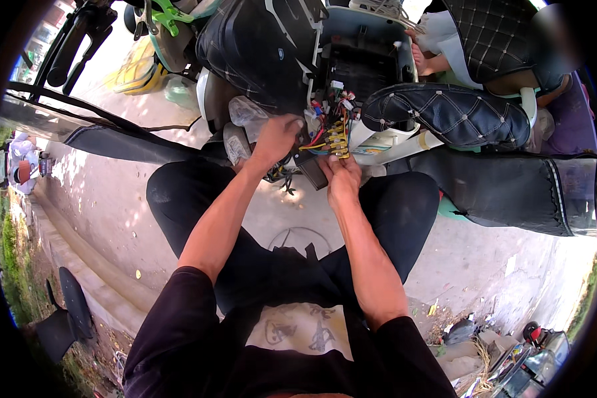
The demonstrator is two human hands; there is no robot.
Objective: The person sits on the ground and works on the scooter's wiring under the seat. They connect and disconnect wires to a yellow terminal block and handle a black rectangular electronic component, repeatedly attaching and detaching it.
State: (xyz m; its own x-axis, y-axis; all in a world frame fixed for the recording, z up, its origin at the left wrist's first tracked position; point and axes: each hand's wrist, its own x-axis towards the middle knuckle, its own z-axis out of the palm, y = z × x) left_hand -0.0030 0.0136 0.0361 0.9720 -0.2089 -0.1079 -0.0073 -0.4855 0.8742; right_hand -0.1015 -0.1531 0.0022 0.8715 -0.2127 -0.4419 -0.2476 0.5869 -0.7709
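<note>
A bundle of coloured wires with small plugs [343, 99] comes out of the opened body of an electric scooter. Yellow wire connectors [338, 140] sit in a row at the bundle's lower end. My right hand [342, 178] is closed, its fingertips pinching the lowest of these connectors. Just left of those fingers hangs a dark flat box [310, 169], with wires running above it. On the left side of the bundle my left hand [280, 138] is closed too, fingers curled; what they hold is hidden.
A black padded seat [451, 114] lies right of the open compartment [363, 63]. The scooter's dark seat section [255, 60] leans at its left. Another person's bare limb [423, 61] rests at the compartment's far right edge. A yellow bag [138, 68] lies on the ground.
</note>
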